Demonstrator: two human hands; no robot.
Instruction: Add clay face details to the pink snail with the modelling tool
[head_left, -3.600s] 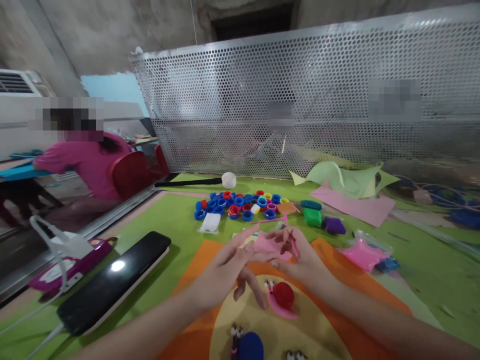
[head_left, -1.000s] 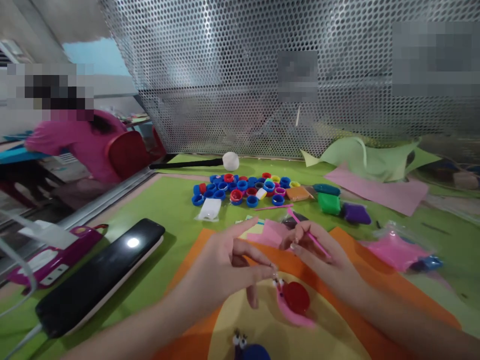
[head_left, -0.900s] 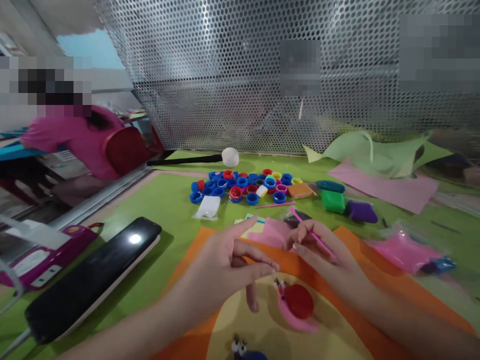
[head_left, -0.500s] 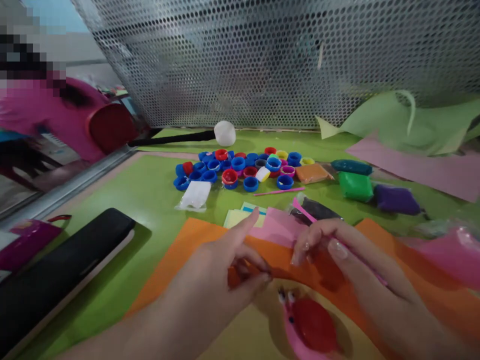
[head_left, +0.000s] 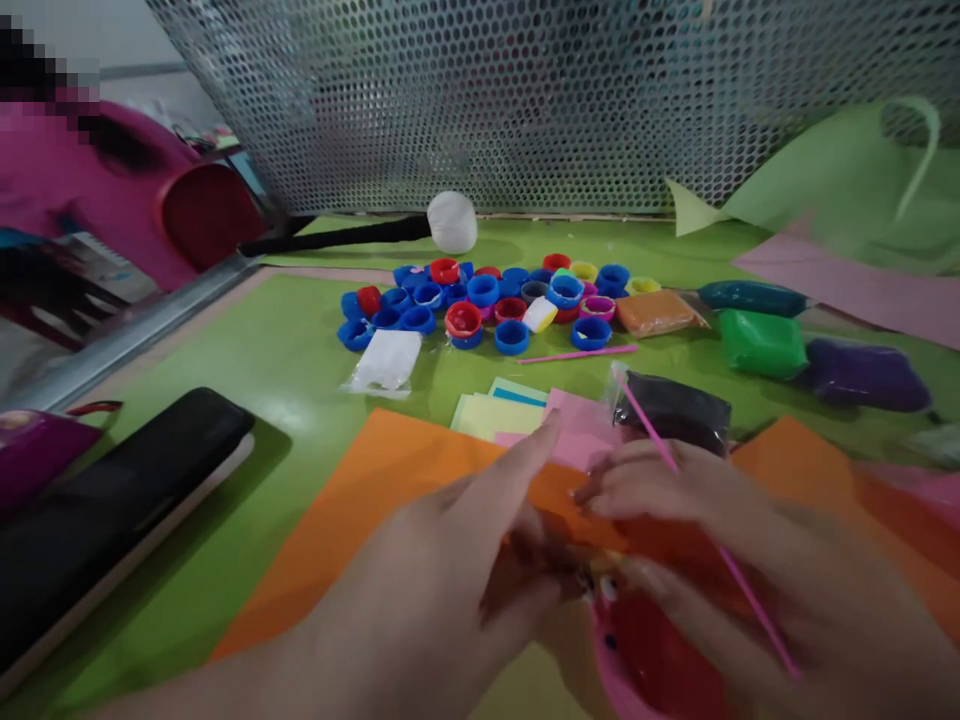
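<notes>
A small snail figure [head_left: 664,650] with a pink body, red shell and white-and-black eyes lies on a yellowish round piece [head_left: 525,675] at the bottom. My left hand [head_left: 442,570] has its index finger stretched forward, while its thumb and lower fingers close near the snail's eyes; whatever they hold is hidden. A thin pink stick [head_left: 645,410] slants through my right hand [head_left: 750,540], kept between its fingers. The right thumb is beside the snail's eyes, close to the left fingertips. Orange sheets [head_left: 360,500] lie under both hands.
Several coloured bottle caps [head_left: 484,290] cluster at the back. Clay packs in orange [head_left: 656,313], green [head_left: 763,343], purple [head_left: 862,375] and black [head_left: 679,405] lie right. A black case [head_left: 127,530] lies left. Behind stands a perforated metal panel [head_left: 450,110].
Both hands have come closer together over the snail's eyes. The right thumb has moved down and left. The whole view has shifted slightly.
</notes>
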